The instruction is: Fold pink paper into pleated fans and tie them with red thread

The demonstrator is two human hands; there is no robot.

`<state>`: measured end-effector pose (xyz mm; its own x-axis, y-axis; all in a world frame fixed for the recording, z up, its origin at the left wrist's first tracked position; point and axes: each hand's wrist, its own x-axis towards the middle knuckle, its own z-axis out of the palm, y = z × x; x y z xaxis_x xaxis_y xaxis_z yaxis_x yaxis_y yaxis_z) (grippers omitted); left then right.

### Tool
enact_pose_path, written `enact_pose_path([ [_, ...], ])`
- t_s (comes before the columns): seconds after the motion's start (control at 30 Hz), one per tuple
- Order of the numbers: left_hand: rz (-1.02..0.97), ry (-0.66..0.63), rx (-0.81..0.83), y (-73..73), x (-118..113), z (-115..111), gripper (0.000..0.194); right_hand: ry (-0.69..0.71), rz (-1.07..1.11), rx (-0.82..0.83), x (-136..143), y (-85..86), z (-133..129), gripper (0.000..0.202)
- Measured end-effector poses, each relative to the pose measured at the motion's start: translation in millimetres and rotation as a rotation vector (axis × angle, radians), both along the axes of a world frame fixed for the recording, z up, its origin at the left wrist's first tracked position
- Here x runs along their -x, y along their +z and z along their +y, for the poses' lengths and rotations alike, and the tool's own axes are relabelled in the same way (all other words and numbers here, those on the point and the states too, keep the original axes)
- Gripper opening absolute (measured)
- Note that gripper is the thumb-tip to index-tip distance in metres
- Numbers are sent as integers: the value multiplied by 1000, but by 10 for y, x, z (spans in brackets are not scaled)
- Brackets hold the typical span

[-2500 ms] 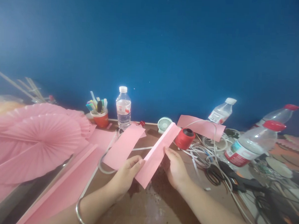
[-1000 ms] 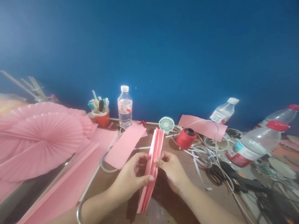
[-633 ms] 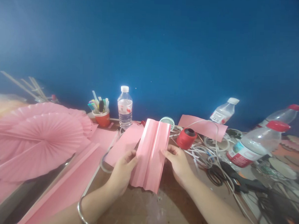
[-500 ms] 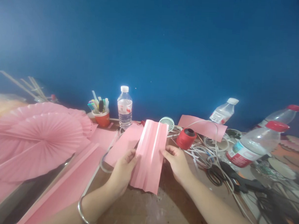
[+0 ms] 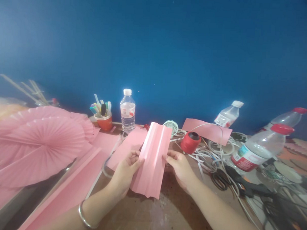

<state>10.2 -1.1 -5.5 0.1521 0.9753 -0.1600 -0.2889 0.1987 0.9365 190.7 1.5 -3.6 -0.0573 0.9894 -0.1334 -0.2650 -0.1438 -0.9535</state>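
Note:
Between my hands is a strip of pink paper with several lengthwise creases, raised above the brown tabletop and slanting slightly. My left hand pinches its left edge, thumb on the front. On the opposite edge, my right hand grips it between thumb and fingers. Behind the strip lies a flat pink sheet, partly covered by it. Large pleated pink paper fans are piled at the left. A red spool of thread stands just beyond my right hand.
A cup of pens and a water bottle stand along the blue wall. At the right are tangled white cords, a black glue gun and a large red-capped bottle. Long pink paper covers the left side.
The creased strip and both hands have shifted very slightly left. The grip at both edges stays the same.

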Motion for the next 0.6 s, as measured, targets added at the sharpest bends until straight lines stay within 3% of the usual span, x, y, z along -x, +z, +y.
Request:
enact_pose_path([
  [0.07, 21, 14, -11, -8, 5, 11, 30, 67, 17, 31, 16, 12, -22, 21],
  [0.17, 76, 52, -42, -51, 29, 42, 31, 54, 19, 50, 25, 9, -34, 18],
  [0.3, 344, 131, -226, -93, 59, 75, 15, -4, -2, 68, 48, -8, -42, 21],
  [0.37, 472, 71, -348, -60, 57, 54, 7, -11, -34, 58, 69, -13, -55, 21],
  [0.47, 593, -74, -435, 34, 29, -39, 14, -17, -53, 0, 104, 3, -88, 18],
  [0.6, 702, -168, -483, 95, -20, -167, 44, 16, -32, -45, 148, 70, -141, 20],
])
